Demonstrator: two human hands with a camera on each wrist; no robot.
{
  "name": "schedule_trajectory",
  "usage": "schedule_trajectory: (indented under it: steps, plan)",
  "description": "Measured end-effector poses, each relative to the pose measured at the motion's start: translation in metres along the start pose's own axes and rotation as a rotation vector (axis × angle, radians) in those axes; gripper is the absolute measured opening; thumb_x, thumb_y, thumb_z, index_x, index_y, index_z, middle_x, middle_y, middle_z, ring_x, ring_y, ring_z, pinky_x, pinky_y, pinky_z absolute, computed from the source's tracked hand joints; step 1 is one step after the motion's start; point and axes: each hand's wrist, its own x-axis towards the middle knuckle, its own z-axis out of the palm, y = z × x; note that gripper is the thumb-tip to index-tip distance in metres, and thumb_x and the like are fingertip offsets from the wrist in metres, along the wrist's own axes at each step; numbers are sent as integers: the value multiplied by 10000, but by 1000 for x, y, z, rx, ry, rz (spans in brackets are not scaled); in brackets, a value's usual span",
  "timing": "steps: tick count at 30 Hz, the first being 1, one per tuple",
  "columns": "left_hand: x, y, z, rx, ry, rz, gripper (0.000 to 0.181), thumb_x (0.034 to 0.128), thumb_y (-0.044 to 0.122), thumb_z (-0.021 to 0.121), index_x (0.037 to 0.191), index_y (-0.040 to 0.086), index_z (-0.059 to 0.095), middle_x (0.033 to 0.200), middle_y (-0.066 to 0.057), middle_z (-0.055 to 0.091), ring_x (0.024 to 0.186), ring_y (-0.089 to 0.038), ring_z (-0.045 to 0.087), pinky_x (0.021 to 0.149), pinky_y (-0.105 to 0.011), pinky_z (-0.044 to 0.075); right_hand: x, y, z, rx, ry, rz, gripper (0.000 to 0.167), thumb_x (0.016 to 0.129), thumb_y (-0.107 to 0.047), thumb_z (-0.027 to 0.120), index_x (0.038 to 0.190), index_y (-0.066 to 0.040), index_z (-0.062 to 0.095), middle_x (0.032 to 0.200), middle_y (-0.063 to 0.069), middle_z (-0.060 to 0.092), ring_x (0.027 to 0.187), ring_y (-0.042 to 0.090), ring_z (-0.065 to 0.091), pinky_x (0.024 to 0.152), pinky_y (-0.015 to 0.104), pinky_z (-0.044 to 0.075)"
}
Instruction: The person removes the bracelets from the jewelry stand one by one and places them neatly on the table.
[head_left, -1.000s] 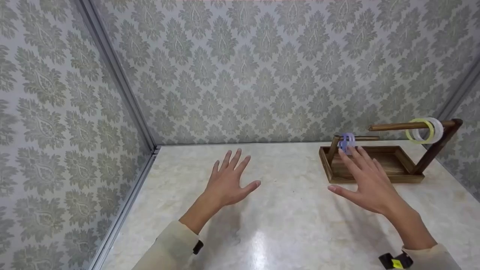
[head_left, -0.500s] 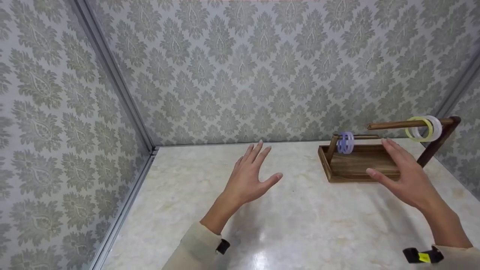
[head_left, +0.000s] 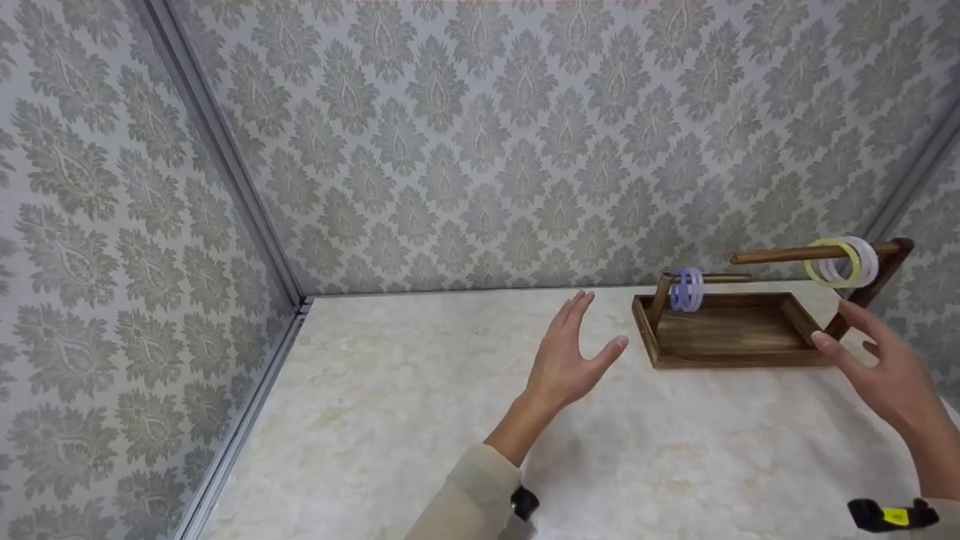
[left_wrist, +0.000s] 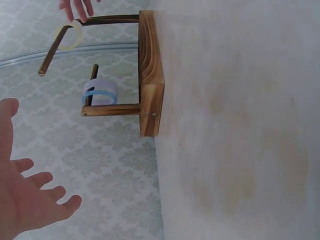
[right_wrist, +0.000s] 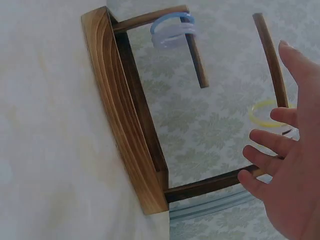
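the right hand, fingers apart and empty, partly hides the wooden stand; a yellow bracelet and white bracelet hang from its upper bar, purple bracelets from the lower bar. the left hand, empty, thumb spread, is over the table, patterned wall behind.

The bangle stand sits on the table, back right, before the back wall; the left bangles hang on its lower bar, the right bangles on its upper bar. My left hand is left of the stand; my right hand, near its right post.
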Motion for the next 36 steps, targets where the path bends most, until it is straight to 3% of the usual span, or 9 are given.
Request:
schedule_trajectory:
  steps: [5, 9, 14, 21, 25, 30, 36]
  plan:
    - [2, 0, 29, -94, 20, -68, 845, 983, 634, 644, 1663, 224, 353, 1706, 51, 336, 1564, -163, 319, 1242, -455, 320, 1, 26, -4, 16, 74, 88, 738, 1110, -377, 559, 1645, 36, 261, 1647, 368, 273, 1501, 585, 246, 1195, 710, 188]
    - [4, 0, 49, -180, 34, -135, 845, 967, 631, 667, 1652, 235, 370, 1680, 39, 381, 1544, -170, 358, 1229, -453, 343, 5, 44, -7, 22, 85, 213, 781, 1113, -434, 522, 1649, 45, 217, 1655, 375, 241, 1523, 566, 220, 1210, 681, 193]
    - [10, 1, 71, -316, 57, -239, 830, 954, 612, 703, 1635, 247, 401, 1649, 40, 421, 1528, -183, 381, 1208, -465, 370, 16, 60, -4, 37, 99, 292, 811, 1106, -445, 521, 1651, 52, 185, 1647, 388, 239, 1515, 578, 235, 1182, 707, 240]
    - [18, 6, 111, -487, 88, -364, 802, 944, 544, 755, 1613, 234, 439, 1621, 46, 464, 1504, -200, 420, 1172, -450, 412, 23, 89, 1, 46, 44, 363, 925, 1075, -501, 548, 1650, 77, 110, 1656, 407, 169, 1500, 620, 212, 1131, 765, 275]
    - [26, 8, 129, -525, 87, -390, 830, 932, 518, 783, 1622, 223, 427, 1628, 60, 453, 1509, -199, 416, 1174, -432, 412, 28, 102, 4, 94, -2, 403, 990, 1060, -554, 538, 1660, 60, 44, 1683, 389, 77, 1534, 606, 113, 1150, 767, 233]
    - [35, 10, 146, -560, 86, -432, 838, 925, 489, 803, 1622, 225, 420, 1636, 46, 442, 1515, -209, 413, 1185, -427, 404, 29, 116, 7, 237, -25, 497, 972, 1067, -594, 471, 1682, -11, -5, 1714, 333, 16, 1560, 554, 73, 1208, 719, 161]
    - [42, 11, 153, -577, 98, -473, 835, 937, 452, 800, 1627, 205, 400, 1648, -12, 429, 1530, -241, 392, 1210, -441, 370, 33, 119, 18, 317, -59, 529, 882, 1094, -558, 427, 1696, -51, 28, 1721, 309, 82, 1583, 466, 148, 1260, 610, 169]
